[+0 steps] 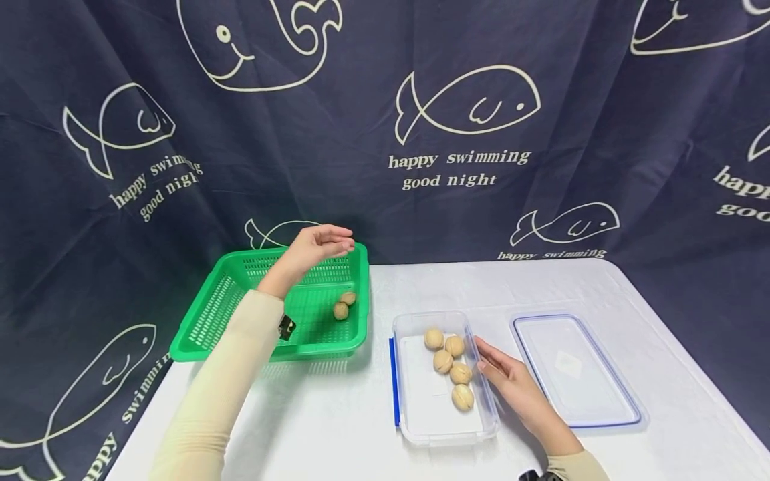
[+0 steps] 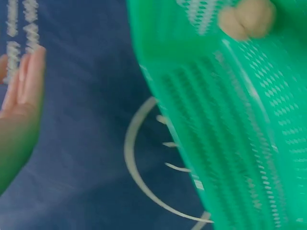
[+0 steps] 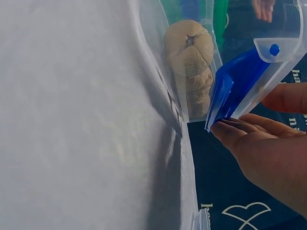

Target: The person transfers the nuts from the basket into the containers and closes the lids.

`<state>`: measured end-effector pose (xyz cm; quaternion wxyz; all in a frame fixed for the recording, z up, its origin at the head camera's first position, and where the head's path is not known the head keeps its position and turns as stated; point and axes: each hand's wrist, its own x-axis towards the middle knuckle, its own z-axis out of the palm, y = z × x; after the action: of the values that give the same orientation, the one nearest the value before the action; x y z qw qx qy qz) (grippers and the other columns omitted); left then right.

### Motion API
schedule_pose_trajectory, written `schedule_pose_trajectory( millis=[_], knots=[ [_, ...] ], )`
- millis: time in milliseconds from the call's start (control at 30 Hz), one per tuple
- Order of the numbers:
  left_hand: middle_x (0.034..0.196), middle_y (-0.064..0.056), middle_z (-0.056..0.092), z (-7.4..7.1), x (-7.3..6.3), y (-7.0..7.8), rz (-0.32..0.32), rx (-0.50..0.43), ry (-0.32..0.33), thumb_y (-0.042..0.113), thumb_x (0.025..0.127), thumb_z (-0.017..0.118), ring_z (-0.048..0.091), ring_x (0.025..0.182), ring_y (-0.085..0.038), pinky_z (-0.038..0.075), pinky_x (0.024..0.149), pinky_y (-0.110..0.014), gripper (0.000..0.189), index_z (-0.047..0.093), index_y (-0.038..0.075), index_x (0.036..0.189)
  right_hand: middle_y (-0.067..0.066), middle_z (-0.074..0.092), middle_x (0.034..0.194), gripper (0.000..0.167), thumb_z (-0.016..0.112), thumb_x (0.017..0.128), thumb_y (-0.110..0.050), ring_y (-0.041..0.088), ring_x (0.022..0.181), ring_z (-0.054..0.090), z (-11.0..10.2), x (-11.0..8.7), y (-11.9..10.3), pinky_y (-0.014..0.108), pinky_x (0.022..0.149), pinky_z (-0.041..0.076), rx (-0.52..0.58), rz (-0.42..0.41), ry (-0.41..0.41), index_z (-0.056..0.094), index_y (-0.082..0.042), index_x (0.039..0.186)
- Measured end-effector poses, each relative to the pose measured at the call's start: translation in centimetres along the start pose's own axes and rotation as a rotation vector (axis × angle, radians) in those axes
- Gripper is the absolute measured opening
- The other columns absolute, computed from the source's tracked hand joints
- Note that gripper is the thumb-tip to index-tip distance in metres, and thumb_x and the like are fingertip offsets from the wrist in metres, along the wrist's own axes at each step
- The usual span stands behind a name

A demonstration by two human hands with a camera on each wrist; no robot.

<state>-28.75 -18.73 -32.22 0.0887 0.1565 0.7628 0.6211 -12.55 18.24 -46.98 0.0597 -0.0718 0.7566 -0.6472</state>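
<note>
In the head view my left hand (image 1: 313,247) hovers over the back of the green plastic basket (image 1: 363,314), fingers extended, nothing visible in them. The left wrist view also shows this hand (image 2: 21,105) beside the basket's rim. Two walnuts (image 1: 341,310) lie inside, at the basket's right side. My right hand (image 1: 517,384) rests against the right wall of a clear plastic container (image 1: 421,427). Seen from the right wrist, its fairly straight fingers touch a blue side latch (image 3: 242,86). Several walnuts (image 1: 443,361) sit in the container, mostly along its right half.
A clear lid with a blue seal (image 1: 577,371) lies flat to the right of the container. All stands on a white-covered table (image 1: 337,421). Behind the table hangs a dark blue curtain (image 1: 361,133) with fish drawings.
</note>
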Motion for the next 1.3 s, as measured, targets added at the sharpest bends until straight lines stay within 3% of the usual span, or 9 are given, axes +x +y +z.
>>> schedule_pose_trajectory(
  millis=[267,467,600,767,933,1133,1300],
  knots=[
    [0.135,-0.028,0.050,-2.3,2.8,-3.2,-0.104,-0.112,-0.039,0.004,0.094,0.060,0.055,0.121,-0.032,0.049,0.097,-0.031,0.039,0.054,-0.003,0.131,0.019,0.033,0.150,0.052,0.053,0.099,-0.011,0.025,0.134,0.030,0.0,0.2,0.0,0.007,0.097,0.032,0.009,-0.008,-0.004,0.036,0.005,0.145],
    [0.140,-0.030,0.044,-3.1,3.6,-5.8,-0.208,-0.126,-0.137,-0.009,0.095,0.050,0.055,0.121,-0.030,0.048,0.098,-0.033,0.040,0.046,-0.010,0.135,0.018,0.033,0.150,0.052,0.054,0.099,-0.013,0.025,0.135,0.031,-0.1,0.0,0.1,0.006,0.096,0.033,0.003,0.001,-0.005,0.036,0.003,0.145],
    [0.139,-0.030,0.045,-3.2,3.7,-7.0,-0.256,-0.051,-0.182,-0.005,0.095,0.053,0.049,0.127,-0.036,0.042,0.104,-0.040,0.041,0.047,-0.010,0.136,0.018,0.034,0.150,0.053,0.054,0.099,-0.014,0.017,0.133,0.034,-0.2,0.1,0.1,0.007,0.096,0.033,-0.009,-0.002,-0.001,0.036,0.003,0.145],
    [0.138,-0.029,0.047,-3.2,3.3,-8.6,-0.329,0.059,-0.182,-0.001,0.095,0.056,0.045,0.128,-0.040,0.033,0.110,-0.050,0.042,0.048,-0.009,0.136,0.016,0.033,0.151,0.053,0.054,0.099,-0.015,0.011,0.132,0.035,-0.2,0.0,0.2,0.008,0.097,0.033,-0.011,0.014,-0.001,0.036,0.002,0.146],
    [0.135,-0.028,0.051,-2.9,2.7,-9.6,-0.383,0.131,-0.191,-0.004,0.093,0.056,0.045,0.128,-0.040,0.034,0.110,-0.050,0.041,0.050,-0.010,0.133,0.017,0.033,0.151,0.054,0.055,0.099,-0.015,0.014,0.132,0.034,-0.2,-0.2,0.3,0.007,0.097,0.033,0.007,0.018,-0.011,0.036,0.003,0.145],
    [0.131,-0.026,0.055,-2.4,2.5,-10.3,-0.419,0.167,-0.184,-0.004,0.092,0.057,0.051,0.124,-0.036,0.037,0.107,-0.049,0.038,0.053,-0.011,0.129,0.019,0.033,0.150,0.053,0.054,0.099,-0.014,0.004,0.129,0.037,-0.2,-0.2,0.2,0.006,0.096,0.033,0.017,-0.008,-0.017,0.036,0.005,0.145],
    [0.127,-0.019,0.060,-2.1,2.4,-10.6,-0.453,0.271,-0.185,-0.002,0.092,0.058,0.056,0.119,-0.030,0.043,0.104,-0.045,0.035,0.058,-0.008,0.126,0.020,0.032,0.150,0.053,0.054,0.099,-0.014,-0.002,0.126,0.038,-0.3,-0.1,0.1,0.006,0.096,0.033,0.018,-0.003,-0.019,0.035,0.006,0.145]
  ],
)
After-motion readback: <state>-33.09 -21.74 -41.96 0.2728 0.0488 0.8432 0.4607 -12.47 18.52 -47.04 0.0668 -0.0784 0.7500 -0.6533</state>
